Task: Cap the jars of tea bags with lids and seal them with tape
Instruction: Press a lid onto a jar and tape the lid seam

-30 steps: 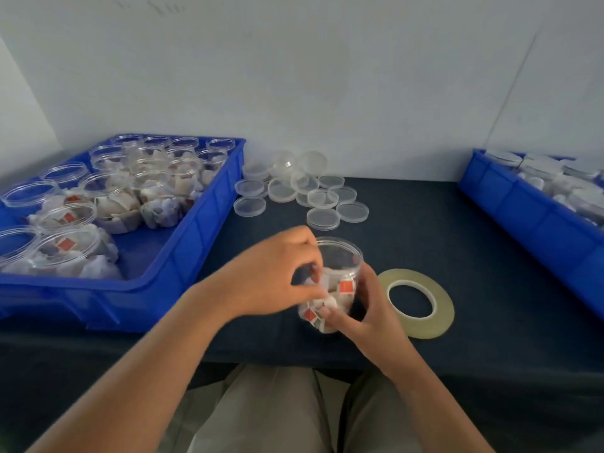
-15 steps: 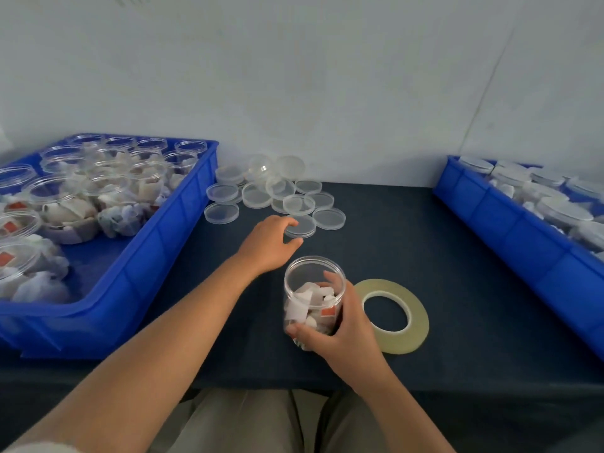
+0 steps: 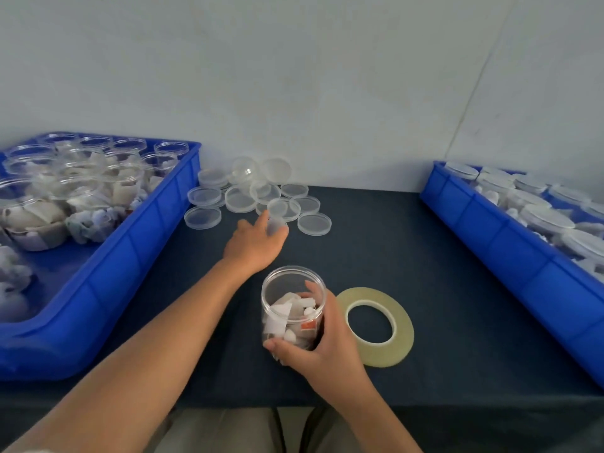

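Your right hand [image 3: 327,338] wraps the open jar [image 3: 284,308] of tea bags near the table's [image 3: 441,273] front edge, thumb across its front. Your left hand [image 3: 253,245] reaches into the loose lids [image 3: 242,197] by the wall and pinches one clear lid [image 3: 277,220] at the heap's near side. The lids overlap, so a neighbour may drag or skid off with it, and a careless swing back could clip the uncapped rim. Open cloth lies between the left tray [image 3: 108,266] and right tray [image 3: 490,237]; the tape roll [image 3: 376,358] lies flat just beside your right hand
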Demonstrator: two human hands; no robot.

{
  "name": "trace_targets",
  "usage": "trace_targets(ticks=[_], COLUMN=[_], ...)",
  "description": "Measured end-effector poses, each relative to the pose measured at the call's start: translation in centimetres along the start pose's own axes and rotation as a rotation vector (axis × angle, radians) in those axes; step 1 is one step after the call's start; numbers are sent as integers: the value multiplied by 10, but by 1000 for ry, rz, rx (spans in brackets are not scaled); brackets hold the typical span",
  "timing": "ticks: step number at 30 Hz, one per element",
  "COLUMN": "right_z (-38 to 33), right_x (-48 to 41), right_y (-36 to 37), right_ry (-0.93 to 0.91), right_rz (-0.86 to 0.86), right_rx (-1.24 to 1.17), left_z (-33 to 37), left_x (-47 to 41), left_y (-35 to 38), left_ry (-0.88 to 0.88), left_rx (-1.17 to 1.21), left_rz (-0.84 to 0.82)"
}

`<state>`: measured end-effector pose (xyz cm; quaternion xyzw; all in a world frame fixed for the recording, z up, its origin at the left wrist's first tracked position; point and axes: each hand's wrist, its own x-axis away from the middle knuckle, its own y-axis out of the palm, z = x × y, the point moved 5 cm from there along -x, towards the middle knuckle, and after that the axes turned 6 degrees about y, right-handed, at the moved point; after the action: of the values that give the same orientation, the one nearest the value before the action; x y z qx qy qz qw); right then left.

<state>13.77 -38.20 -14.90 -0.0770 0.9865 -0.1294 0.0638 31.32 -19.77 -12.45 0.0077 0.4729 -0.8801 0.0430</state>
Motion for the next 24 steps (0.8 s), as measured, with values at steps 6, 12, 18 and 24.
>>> trace_targets(ticks=[6,12,18,24], right_z=[2,-2,3,19], right_x=[1,-1,-6,-7], right_y=[3,9,13,13], right_ry=[25,-34,-66,20], right_rz=[-2,-13,-3,-28], right_rx=[-9,-7,56,136], left_z=[31,66,88,106], left_x=[98,172,185,189], left_y=[-65,-76,-59,-29], left_ry=[241,508,539,538], left_rx=[349,-158,-423,-621], left_rz=[-143,-331,-338,-168])
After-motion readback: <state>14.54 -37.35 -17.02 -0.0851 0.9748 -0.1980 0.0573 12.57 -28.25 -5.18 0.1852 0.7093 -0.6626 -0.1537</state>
